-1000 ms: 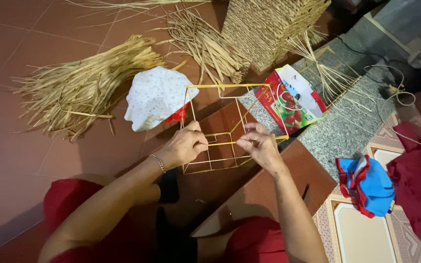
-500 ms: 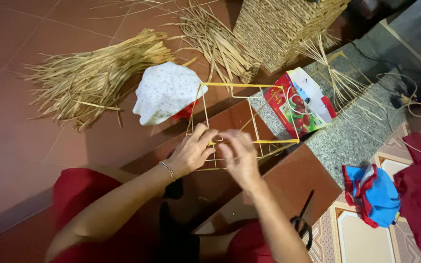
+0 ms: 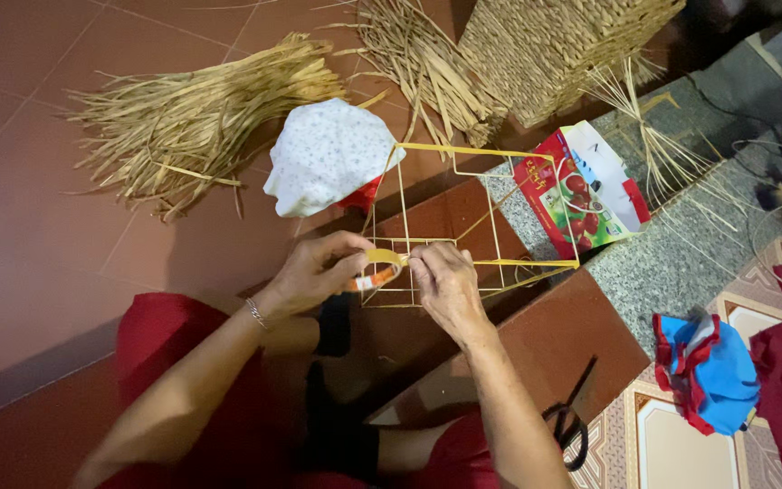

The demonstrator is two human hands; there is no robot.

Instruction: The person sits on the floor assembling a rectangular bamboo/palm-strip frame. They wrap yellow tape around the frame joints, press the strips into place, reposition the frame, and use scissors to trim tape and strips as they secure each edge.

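The fingers [image 3: 348, 263] of the left hand [image 3: 314, 272] are pinched together on a yellow strip [image 3: 382, 257] that loops over the near top bar of a yellow wire frame [image 3: 463, 226], and an orange-and-white band [image 3: 368, 281] shows just under them. The right hand [image 3: 445, 285] meets it from the right, its fingers [image 3: 420, 263] closed on the same strip and bar, so both hands touch at the frame's near left corner. The frame stands on the red tiled floor [image 3: 65, 254] against a raised step, in the middle of the scene. Far left lies a bundle of dried straw [image 3: 192, 113], with a white patterned cloth [image 3: 328, 158] just beyond the frame, a woven basket [image 3: 563, 45] at far right, a red printed bag [image 3: 581, 190] right of the frame, and scissors [image 3: 567, 426] near the right arm. The risk, as I judge it, is the strip slipping or loosening if either pinch eases, since the thin wire gives little to grip; pulling hard could also bend the light frame or tip it off the step.
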